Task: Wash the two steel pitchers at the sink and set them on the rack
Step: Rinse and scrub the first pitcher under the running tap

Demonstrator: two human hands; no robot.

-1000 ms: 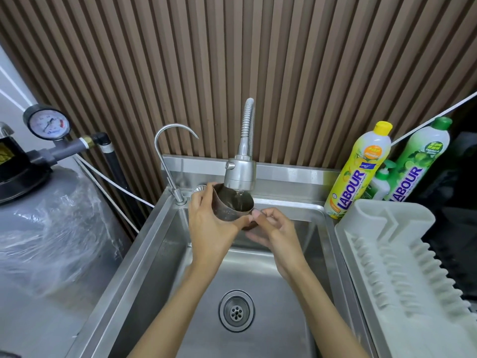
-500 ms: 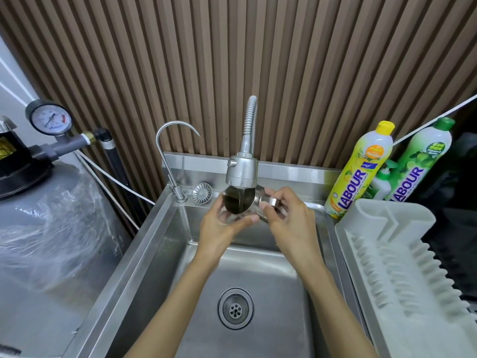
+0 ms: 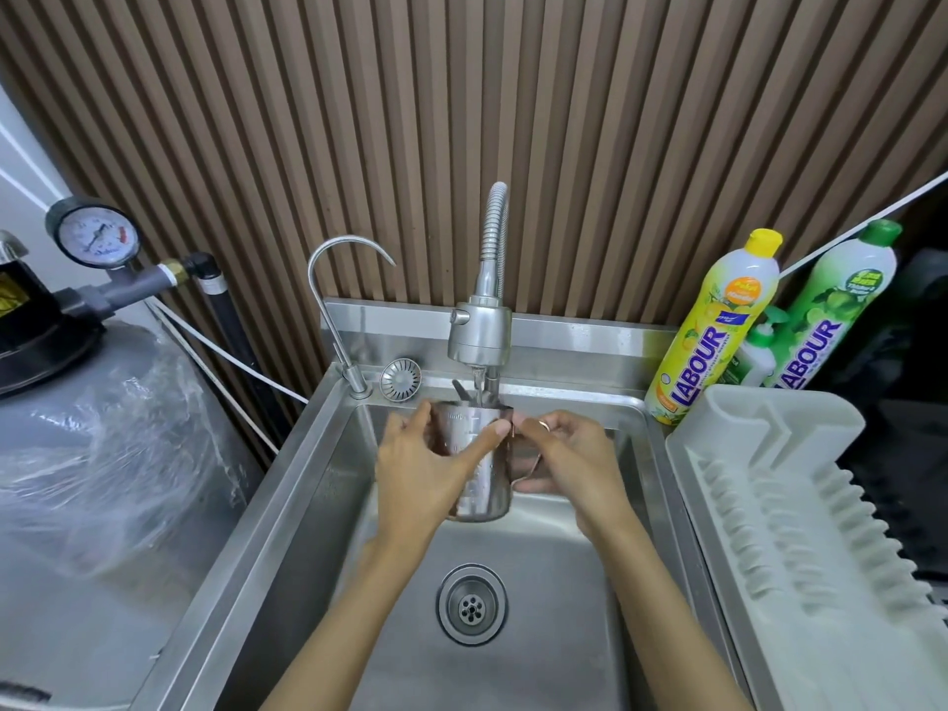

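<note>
Steel sink; 1 pitcher clamped in left hand, half-hidden handle pinched by right hand.

The left hand and both forearms are bare; the right hand wears a thin shiny ring on one finger.

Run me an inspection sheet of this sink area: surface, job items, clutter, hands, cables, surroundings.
Surface: steel sink, drain in the middle.
Job's things: one steel pitcher upright under the running faucet; white rack right of sink; second pitcher not seen.
Clutter: yellow soap bottle, green soap bottle, sink strainer.
Grippers: left hand grips pitcher's body; right hand holds its handle side.
Cables: white hose at left.
Surroundings: slatted wall, pressure gauge.
</note>
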